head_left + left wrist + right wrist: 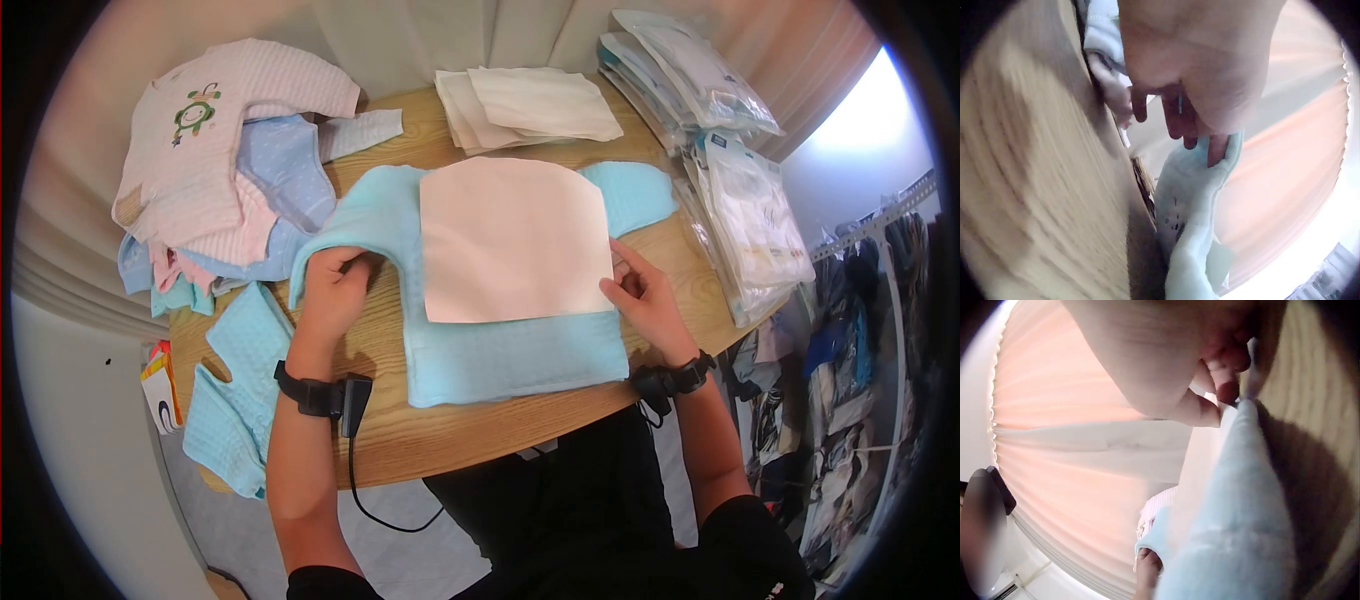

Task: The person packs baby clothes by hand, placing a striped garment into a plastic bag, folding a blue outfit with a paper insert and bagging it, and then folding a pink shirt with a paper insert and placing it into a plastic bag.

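Light-blue garment (510, 365), one: spread on the desk (500, 435), body flat, the landmark for this entry.

Pale card (515, 240), one: laid over the upper part of the garment, which shows below it and at both sides.

Left sleeve (368, 205): partly raised at the garment's left. Right sleeve (630, 195): stretched out at its far right.

Hands, two, well apart. Left hand (335, 290): appears to pinch the left sleeve's edge, fingertips partly hidden. Right hand (645, 295): thumb and fingers pinch the card's edge at the garment's right side.

Condition of work, as judged: garment spread and card placed; neither sleeve nor hem turned over the card, so any folding seems wholly left to do.

Other stock: loose sheets (545, 110), beyond the garment; heaped baby clothes (190, 130), beyond it to the left; second light-blue piece (245, 345), left of it, reaching past the desk edge; bagged packets (755, 210), stacked to its right.
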`<state>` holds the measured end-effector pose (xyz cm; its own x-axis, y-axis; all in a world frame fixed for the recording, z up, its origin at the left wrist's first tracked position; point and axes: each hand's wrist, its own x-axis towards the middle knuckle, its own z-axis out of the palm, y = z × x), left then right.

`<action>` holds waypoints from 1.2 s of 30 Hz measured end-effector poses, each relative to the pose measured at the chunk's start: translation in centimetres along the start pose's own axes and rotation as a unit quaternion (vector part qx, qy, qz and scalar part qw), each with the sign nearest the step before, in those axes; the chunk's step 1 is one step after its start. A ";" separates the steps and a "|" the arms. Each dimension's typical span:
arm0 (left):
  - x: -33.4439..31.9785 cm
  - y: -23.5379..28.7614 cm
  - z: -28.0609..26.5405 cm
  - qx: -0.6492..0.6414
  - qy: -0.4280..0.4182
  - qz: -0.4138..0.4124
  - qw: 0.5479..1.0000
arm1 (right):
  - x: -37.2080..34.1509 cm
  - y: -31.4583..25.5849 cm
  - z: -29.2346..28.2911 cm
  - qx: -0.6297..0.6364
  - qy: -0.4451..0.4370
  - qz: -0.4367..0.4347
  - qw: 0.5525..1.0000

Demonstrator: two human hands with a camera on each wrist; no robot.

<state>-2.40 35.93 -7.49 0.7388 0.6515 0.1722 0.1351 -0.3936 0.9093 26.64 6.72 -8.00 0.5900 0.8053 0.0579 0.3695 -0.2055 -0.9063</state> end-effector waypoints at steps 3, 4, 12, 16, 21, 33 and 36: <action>0.1 0.0 0.2 -0.016 0.066 0.049 0.997 | -0.4 -0.4 -0.1 -0.002 -0.016 0.003 1.000; 0.2 0.4 0.9 -0.070 0.094 0.035 0.993 | -0.6 -0.4 -0.1 -0.001 -0.021 0.004 1.000; 0.0 1.1 2.9 -0.170 0.088 -0.001 0.982 | -1.3 -0.6 0.1 -0.045 -0.040 -0.087 0.994; 0.6 -1.7 2.5 0.011 0.020 0.030 0.999 | -1.3 -1.2 -0.2 -0.122 -0.047 -0.113 0.985; 0.1 -0.2 2.6 -0.139 -0.082 0.019 0.987 | -1.3 -2.1 -0.4 -0.134 -0.067 -0.152 0.977; 0.3 1.8 2.9 -0.065 -0.107 0.046 0.991 | -0.8 -2.8 0.8 -0.169 -0.094 -0.103 0.976; 0.3 1.4 3.2 -0.080 -0.052 0.031 0.995 | -0.6 -3.0 1.2 -0.192 -0.087 -0.116 0.971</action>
<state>0.15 33.49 -7.42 0.8080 0.5554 0.1968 -0.0127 -0.3175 0.9482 24.30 7.47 -5.86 0.3404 0.9298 0.1400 0.7383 -0.1721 -0.6521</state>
